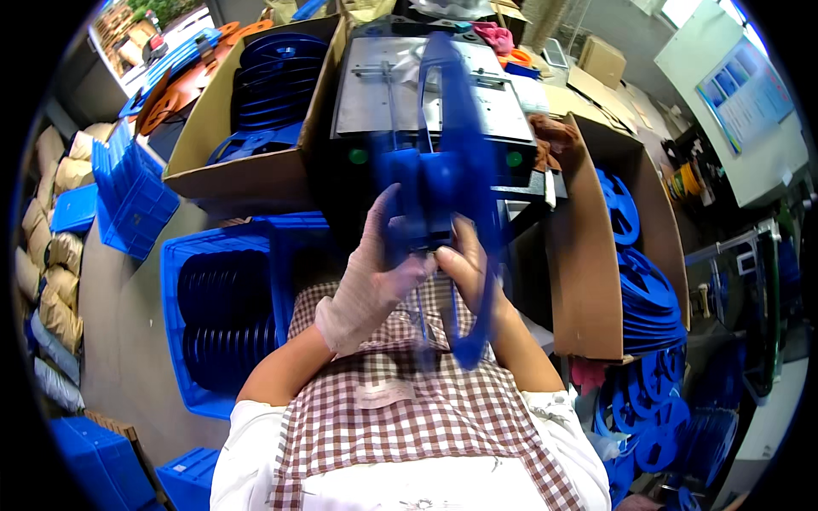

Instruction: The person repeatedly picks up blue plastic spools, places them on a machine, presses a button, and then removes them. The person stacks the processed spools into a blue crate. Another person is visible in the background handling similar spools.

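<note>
A blue plastic reel (pixel 464 136), smeared by motion, is held nearly edge-on in front of my chest. My left hand (pixel 362 285), in a pale glove, grips its hub from the left, with a finger pointing up along it. On the other side, the thumb and fingers of my right hand (pixel 464 260) close on the hub's lower part. Both thumbs come near each other beneath the hub; whether they pinch a small part there I cannot make out. Behind the reel stands a bench machine with a metal top plate (pixel 362 106) and a green button (pixel 358 157).
Left of the machine, a cardboard box (pixel 243 183) holds stacked blue reels. Below it, a blue crate (pixel 175 341) contains rows of dark blue discs. To the right, another cardboard box (pixel 588 255) holds blue reels, with more reels (pixel 660 426) piled below. Blue crates (pixel 128 200) stand far left.
</note>
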The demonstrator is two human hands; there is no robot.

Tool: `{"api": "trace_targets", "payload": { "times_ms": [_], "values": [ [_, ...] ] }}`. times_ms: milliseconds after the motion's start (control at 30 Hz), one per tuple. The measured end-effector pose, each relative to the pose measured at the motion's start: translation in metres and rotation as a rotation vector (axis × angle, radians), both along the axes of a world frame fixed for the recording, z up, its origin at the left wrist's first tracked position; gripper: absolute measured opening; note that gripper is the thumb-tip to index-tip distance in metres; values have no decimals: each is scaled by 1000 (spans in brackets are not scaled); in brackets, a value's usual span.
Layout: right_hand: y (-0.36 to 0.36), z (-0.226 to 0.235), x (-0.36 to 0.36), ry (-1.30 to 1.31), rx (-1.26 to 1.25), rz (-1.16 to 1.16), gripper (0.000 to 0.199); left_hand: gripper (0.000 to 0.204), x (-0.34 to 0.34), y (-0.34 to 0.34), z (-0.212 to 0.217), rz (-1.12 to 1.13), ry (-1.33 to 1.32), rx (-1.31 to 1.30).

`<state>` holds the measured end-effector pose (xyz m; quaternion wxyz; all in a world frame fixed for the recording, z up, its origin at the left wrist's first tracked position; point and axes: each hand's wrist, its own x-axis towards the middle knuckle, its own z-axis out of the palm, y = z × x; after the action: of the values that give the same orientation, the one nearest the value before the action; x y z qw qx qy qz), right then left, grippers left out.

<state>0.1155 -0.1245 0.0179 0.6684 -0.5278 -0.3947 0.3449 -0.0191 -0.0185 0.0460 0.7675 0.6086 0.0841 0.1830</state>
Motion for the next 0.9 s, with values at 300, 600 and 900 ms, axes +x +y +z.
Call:
{"api": "trace_targets", "payload": {
  "times_ms": [300, 600, 900],
  "values": [
    [28, 16, -2, -627, -198, -76, 74, 48, -18, 31, -64, 201, -38, -150],
    [37, -6, 9, -364, -48, -149, 57, 57, -6, 33, -55, 260, -115, -20],
    [33, 17, 5, -474, 21, -223, 59, 67, 14, 23, -47, 308, -240, -227]
  ]
}}
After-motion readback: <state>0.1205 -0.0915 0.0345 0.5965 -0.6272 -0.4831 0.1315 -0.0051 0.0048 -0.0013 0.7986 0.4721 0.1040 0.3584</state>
